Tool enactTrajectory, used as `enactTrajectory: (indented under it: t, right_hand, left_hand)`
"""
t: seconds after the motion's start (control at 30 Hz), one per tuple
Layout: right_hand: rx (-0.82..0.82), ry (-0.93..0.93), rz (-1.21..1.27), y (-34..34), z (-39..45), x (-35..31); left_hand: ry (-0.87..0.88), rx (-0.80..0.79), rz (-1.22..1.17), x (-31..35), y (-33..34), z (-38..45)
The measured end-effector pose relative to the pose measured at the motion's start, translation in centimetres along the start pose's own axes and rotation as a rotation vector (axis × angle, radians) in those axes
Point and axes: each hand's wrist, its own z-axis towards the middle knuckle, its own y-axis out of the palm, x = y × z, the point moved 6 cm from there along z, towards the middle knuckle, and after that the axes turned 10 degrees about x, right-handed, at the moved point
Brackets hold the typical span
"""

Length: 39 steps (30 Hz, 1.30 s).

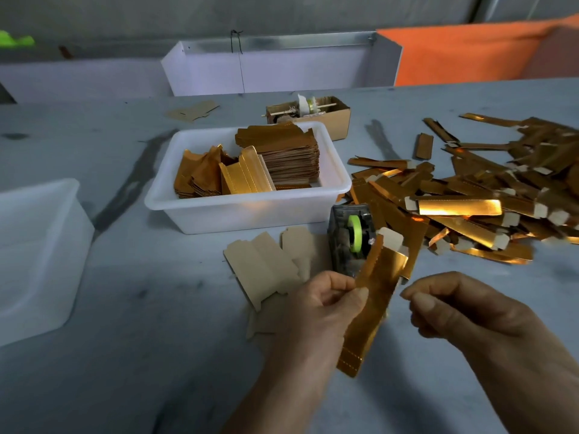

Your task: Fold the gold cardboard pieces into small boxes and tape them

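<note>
Currently the left hand (326,303) pinches one gold cardboard piece (369,308) above the surface (156,308), folded lengthwise, ends not closed. Right hand (454,308) — fingers curled, thumb to forefinger; whether it holds tape, cannot tell. Tape dispenser (351,239) sits just behind. Approx. progress: large pile of folded pcs (470,189) at right; flat blanks remain in the white bin (244,211) — much left.

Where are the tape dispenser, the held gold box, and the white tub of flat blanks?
tape dispenser (350,239): head view, on its green tape roll.
gold box (372,296): head view, mid gold face.
white tub (244,211): head view, front wall.
</note>
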Motion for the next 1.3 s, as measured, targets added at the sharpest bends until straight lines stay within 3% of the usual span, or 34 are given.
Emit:
enactTrajectory:
  t: [0.17,0.43,0.9,1.3]
  right_hand:
    - [-0.133,-0.095,-0.088,1.6,-0.3,-1.6]
    - [-0.105,-0.122,-0.044,2.0,-0.3,-1.6]
    - [0.006,-0.179,-0.458,2.1,0.0,-2.1]
    - [0.187,-0.42,-0.707,2.6,-1.3,-3.5]
  left_hand:
    - [0.056,0.017,-0.034,0.5,-0.2,-0.8]
    - [-0.017,-0.059,-0.17,0.9,-0.6,-1.7]
    - [-0.017,-0.146,-0.094,1.4,-0.8,-2.3]
    - [0.261,0.197,-0.037,1.9,-0.6,-3.2]
